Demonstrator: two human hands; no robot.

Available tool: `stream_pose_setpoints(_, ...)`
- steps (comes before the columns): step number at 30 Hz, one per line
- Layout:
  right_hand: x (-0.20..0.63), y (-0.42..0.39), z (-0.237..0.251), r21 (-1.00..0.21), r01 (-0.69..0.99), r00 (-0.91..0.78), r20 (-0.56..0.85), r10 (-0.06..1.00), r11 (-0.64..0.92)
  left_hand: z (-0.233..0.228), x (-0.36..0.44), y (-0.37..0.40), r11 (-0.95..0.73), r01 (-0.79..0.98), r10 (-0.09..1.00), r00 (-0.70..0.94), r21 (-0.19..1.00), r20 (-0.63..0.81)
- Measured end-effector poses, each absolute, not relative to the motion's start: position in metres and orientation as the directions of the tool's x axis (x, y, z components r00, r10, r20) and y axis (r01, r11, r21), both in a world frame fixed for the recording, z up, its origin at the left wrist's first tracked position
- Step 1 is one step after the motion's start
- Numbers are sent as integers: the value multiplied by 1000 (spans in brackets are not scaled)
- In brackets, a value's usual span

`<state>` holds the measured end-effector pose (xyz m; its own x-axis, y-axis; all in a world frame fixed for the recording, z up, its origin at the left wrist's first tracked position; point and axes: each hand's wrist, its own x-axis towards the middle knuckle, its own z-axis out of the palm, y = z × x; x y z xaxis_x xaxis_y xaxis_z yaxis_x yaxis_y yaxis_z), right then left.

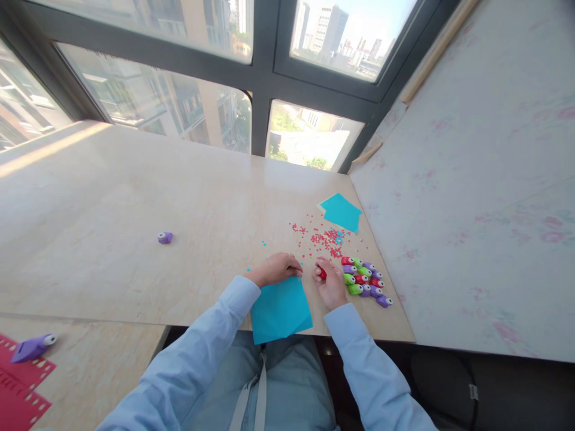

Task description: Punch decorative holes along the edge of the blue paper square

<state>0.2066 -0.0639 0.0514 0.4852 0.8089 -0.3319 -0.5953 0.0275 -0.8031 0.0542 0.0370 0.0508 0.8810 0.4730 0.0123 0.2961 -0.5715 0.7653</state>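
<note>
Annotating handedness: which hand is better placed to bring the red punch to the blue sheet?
Likely the right hand: it holds the red punch, just beside the blue sheet, while the left hand is at the sheet's far edge.

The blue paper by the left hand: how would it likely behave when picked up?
The blue paper looks thin and flat, so it is probably light and floppy. Its lower edges look offset, so layers might slide apart. Its near edge seems to overhang the table, so it could droop there.

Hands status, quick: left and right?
Left hand: at top edge of blue paper; grip unclear.
Right hand: closed around small red object.
</note>
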Motion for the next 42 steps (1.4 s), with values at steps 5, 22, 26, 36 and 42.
stream_pose_setpoints(5,205,-65,52,-761,-648,483,-366,795,43,62,57,25,-651,360,611,771,668,180)
stream_pose_setpoints(22,203,-68,51,-754,-652,460,-314,830,76,37,-17,-22,-789,506,583,796,348,164)
stream_pose_setpoints(26,204,-75,51,-699,-709,430,-328,841,90,40,-13,-17,-783,492,587,786,381,192)
stream_pose_setpoints(36,188,-94,74,-570,-819,324,-372,870,61,44,-20,-27,-686,417,719,517,597,465)
stream_pose_setpoints(42,161,-112,96,-654,-756,272,-334,902,-15,66,-15,-69,-484,273,858,336,832,389)
